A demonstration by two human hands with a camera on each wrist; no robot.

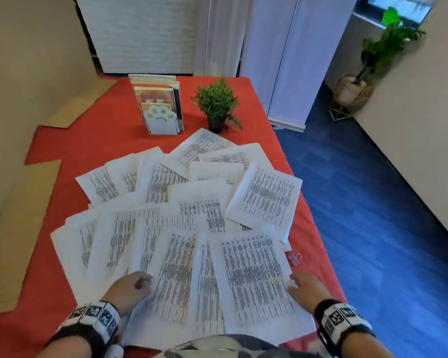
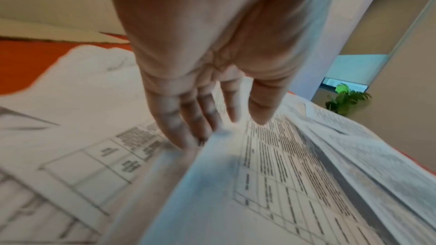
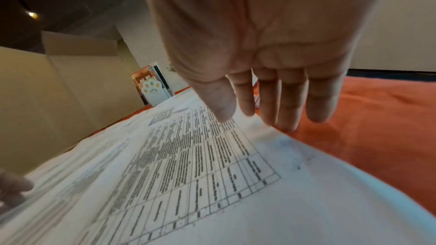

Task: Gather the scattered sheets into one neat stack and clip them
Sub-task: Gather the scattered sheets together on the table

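Several printed sheets (image 1: 207, 202) lie fanned and overlapping across the red tablecloth (image 1: 109, 140). My left hand (image 1: 140, 281) rests on the near-left sheets. In the left wrist view its straight fingers (image 2: 188, 128) touch the raised left edge of a sheet (image 2: 283, 174), with the thumb above that page. My right hand (image 1: 296, 282) sits at the right edge of the nearest right sheet (image 1: 251, 275). Its thumb (image 3: 221, 103) hangs over the page (image 3: 200, 165) and its fingers reach down to the cloth beside it. A small pink binder clip (image 1: 294, 259) lies on the cloth just beyond the right hand.
A paw-shaped bookend with books (image 1: 161, 120) and a small potted plant (image 1: 216, 104) stand at the far end of the table. Cardboard pieces (image 1: 18, 228) lie along the left. The table's right edge drops to blue floor (image 1: 373, 202).
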